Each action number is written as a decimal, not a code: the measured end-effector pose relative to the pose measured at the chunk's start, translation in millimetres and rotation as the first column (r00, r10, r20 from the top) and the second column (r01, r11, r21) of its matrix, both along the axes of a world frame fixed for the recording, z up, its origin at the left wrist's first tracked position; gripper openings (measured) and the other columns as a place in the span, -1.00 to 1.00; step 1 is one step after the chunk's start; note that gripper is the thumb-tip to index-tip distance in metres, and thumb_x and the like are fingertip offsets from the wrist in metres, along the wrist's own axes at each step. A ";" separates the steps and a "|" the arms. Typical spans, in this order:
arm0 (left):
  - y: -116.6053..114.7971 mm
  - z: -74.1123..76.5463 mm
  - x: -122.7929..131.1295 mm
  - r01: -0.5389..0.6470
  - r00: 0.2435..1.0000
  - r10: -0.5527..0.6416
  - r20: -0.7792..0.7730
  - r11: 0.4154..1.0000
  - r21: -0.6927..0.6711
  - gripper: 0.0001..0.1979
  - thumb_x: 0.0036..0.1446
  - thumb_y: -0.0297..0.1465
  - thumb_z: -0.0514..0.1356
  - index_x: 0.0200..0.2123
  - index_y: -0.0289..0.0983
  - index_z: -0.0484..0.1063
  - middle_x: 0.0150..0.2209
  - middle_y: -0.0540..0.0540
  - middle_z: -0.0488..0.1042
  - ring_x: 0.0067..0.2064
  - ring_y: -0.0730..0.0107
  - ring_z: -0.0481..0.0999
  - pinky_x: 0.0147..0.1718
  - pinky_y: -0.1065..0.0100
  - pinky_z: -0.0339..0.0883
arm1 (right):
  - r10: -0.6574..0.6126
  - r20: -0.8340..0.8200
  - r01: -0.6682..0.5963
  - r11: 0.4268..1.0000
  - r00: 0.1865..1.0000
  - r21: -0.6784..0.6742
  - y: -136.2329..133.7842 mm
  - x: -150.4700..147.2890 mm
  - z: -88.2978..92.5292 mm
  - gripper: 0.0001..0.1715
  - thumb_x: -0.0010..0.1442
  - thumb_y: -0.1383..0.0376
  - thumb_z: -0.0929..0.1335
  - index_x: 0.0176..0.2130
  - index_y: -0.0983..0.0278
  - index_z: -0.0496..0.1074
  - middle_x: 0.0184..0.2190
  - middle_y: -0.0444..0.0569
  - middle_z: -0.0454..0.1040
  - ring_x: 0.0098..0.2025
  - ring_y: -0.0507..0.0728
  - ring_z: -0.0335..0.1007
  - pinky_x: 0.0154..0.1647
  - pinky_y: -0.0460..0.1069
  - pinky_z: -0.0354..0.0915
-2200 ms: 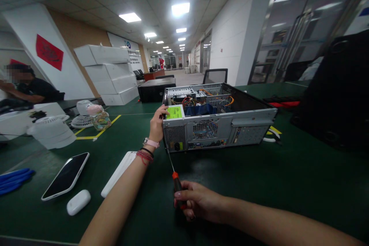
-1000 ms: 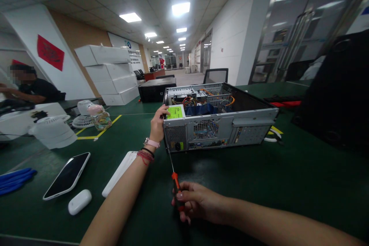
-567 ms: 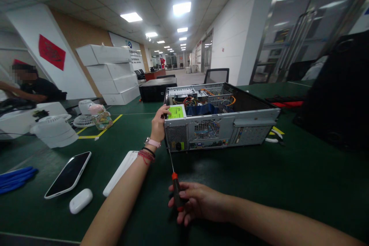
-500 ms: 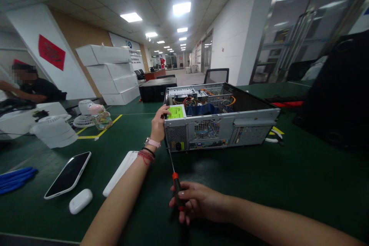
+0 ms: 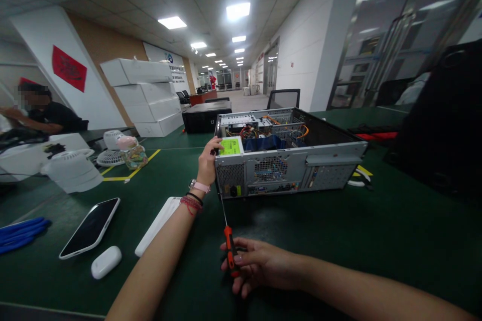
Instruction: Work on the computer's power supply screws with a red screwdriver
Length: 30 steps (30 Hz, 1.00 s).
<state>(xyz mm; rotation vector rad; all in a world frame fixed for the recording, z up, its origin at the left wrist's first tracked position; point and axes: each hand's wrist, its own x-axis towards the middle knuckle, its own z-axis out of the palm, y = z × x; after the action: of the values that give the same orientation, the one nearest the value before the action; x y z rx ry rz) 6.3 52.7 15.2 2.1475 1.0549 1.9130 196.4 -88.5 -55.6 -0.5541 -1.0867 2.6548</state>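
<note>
An open grey computer case (image 5: 320, 160) lies on its side on the green table (image 5: 339, 241), its rear panel facing me. My left hand (image 5: 206, 162) grips the case's left rear corner, with the thumb on top beside the green-labelled power supply (image 5: 230, 146). My right hand (image 5: 256, 263) is closed on the orange and black handle of a long screwdriver (image 5: 229, 246). The screwdriver's thin shaft runs up to the lower left corner of the rear panel.
A phone (image 5: 90, 227), a white earbud case (image 5: 106, 262) and a flat white slab (image 5: 158, 224) lie at the left. Small white fans (image 5: 71, 170) and blue items (image 5: 20, 233) sit further left, where another person (image 5: 41, 115) sits. A large black object (image 5: 440, 120) stands at the right.
My right hand's fingers have shifted on the screwdriver handle, turning it. The left hand and the case stay in place.
</note>
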 end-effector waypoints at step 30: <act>0.3 -0.6 0.0 -0.009 1.000 0.009 -0.009 1.000 -0.006 -0.52 0.21 -0.09 -0.22 -0.31 -0.25 0.37 -0.02 -0.16 0.43 0.16 0.17 0.29 0.13 0.10 0.15 | -0.116 0.055 0.114 0.993 0.992 0.034 -4.4 -2.5 0.6 -0.41 -0.06 0.22 0.44 -0.07 0.30 0.19 -0.31 -0.09 0.45 -0.48 0.02 0.45 -0.43 -0.05 0.28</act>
<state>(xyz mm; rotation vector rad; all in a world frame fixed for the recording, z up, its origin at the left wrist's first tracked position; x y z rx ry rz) 6.3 53.0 14.6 2.1537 1.0725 1.9028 193.9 -92.9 -55.0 -0.6688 -1.0751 2.5339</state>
